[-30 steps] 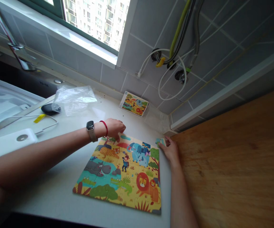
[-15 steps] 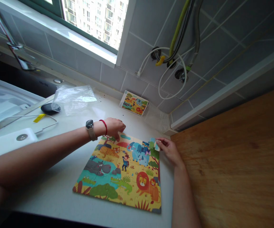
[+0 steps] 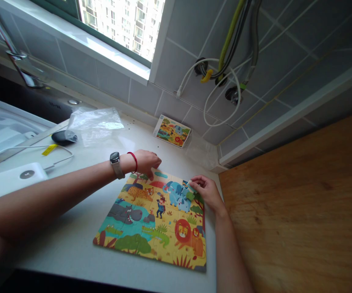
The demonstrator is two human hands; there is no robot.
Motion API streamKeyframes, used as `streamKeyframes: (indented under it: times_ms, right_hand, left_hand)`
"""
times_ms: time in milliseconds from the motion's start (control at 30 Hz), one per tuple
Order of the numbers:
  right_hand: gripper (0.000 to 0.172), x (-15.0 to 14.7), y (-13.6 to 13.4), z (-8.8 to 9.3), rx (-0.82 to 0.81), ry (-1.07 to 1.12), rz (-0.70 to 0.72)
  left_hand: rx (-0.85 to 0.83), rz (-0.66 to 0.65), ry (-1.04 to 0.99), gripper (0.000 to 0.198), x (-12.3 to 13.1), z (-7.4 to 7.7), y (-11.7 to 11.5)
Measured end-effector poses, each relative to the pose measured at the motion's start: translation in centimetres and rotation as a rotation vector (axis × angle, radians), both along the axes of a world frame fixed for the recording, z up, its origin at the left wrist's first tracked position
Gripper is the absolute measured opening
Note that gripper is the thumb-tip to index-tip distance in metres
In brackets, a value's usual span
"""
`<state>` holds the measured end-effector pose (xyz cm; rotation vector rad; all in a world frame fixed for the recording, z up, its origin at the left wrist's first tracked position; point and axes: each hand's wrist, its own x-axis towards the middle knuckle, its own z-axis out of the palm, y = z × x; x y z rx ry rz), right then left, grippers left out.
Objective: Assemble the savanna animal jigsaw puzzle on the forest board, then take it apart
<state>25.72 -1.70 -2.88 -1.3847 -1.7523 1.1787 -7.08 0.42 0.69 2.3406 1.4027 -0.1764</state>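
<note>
A colourful animal jigsaw puzzle [image 3: 151, 215] lies nearly whole on the white counter, with a dark gap near its top right corner. Between the thumb and fingers of my right hand [image 3: 208, 193] is a puzzle piece [image 3: 190, 186], partly covered by the fingertips. It is held tilted over the top right part, close to the elephants. My left hand [image 3: 147, 162] rests at the puzzle's top edge, thumb on the picture and apart from the bent fingers; it wears a red cord, with a watch [image 3: 115, 158] further up the wrist.
A small picture card [image 3: 172, 131] leans near the tiled wall, showing the same scene. Clear plastic bags [image 3: 96, 124] lie on the counter, beside a black mouse [image 3: 63, 137] and a white device [image 3: 17, 181] with a cable. A wooden panel [image 3: 294, 203] borders the right side; a sink is far left.
My right hand has moved left with the puzzle piece, from the puzzle's top right corner toward the dark gap by the elephants. The left hand stays at the top edge.
</note>
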Motion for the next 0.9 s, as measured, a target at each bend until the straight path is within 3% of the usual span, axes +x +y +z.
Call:
streamKeyframes:
  times_ms: [133,400,900]
  right_hand:
    - [0.034,-1.0,-0.1,-0.5,0.137,-0.168,0.0]
    - [0.022,-1.8,0.0,-1.0,0.345,-0.262,0.053]
    - [0.022,-1.7,-0.2,-1.3,0.379,-0.284,0.018]
  left_hand:
    - [0.0,-0.013,0.053,0.045,0.2,0.6,-0.3]
    - [-0.012,-0.015,0.057,0.043,0.3,0.7,-0.3]
    - [0.002,-0.012,0.042,0.046,0.2,0.4,-0.2]
